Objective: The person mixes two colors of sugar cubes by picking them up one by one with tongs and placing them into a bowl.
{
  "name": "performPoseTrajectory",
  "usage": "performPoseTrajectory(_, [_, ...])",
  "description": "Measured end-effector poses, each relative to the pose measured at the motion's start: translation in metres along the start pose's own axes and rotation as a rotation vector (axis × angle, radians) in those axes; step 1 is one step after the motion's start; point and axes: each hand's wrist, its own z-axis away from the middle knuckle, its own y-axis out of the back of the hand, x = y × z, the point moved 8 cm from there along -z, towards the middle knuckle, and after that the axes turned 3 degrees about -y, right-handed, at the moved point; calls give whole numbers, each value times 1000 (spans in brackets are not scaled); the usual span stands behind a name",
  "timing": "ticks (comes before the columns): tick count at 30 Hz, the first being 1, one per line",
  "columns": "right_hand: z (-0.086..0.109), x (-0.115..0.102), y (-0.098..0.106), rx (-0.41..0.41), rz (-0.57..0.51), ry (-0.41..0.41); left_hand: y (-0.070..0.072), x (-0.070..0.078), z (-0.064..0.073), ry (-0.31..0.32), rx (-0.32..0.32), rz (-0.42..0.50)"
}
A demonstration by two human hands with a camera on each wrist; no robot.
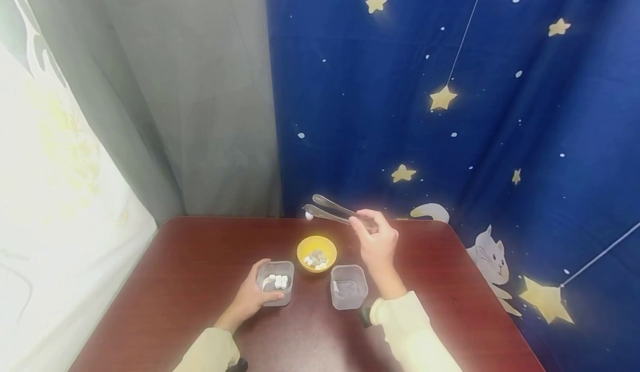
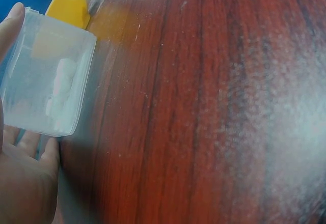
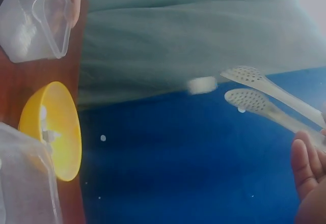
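The step in hand seems to be shifting small pieces with tongs. The person's left hand (image 1: 252, 294) grips a squarish clear plastic tub (image 1: 286, 269), thumb and fingers spread around its sides, with smooth white cubes (image 1: 281, 282) inside. The right hand (image 1: 378, 242) pinches clear tongs with perforated, spoon-shaped tips (image 1: 327, 215), their arms apart. A blurred white piece (image 3: 202, 85) appears loose in the air just beyond the tips. A round yellow bowl (image 1: 317, 242) holding white and greyish pieces (image 1: 316, 259) stands between that tub and a second clear tub (image 1: 350, 303) on the glossy, red-brown, wood-grained worktop (image 1: 200, 261). The next move probably calls for closing the tongs around another piece.
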Motion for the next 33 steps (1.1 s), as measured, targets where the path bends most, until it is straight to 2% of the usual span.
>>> performPoseTrajectory(5, [5,12,-2,-40,22,-64,1,-1,0,6,3,-18])
performPoseTrajectory(12, [19,17,-11,-81,3,-98,1,-2,0,12,-2,-28])
performPoseTrajectory(23, [49,30,-39,-191,15,-138,1,-1,-2,8,0,-3])
performPoseTrajectory(33, [77,44,-69,-387,46,-245,-1,-2,-2,6,-11,-9])
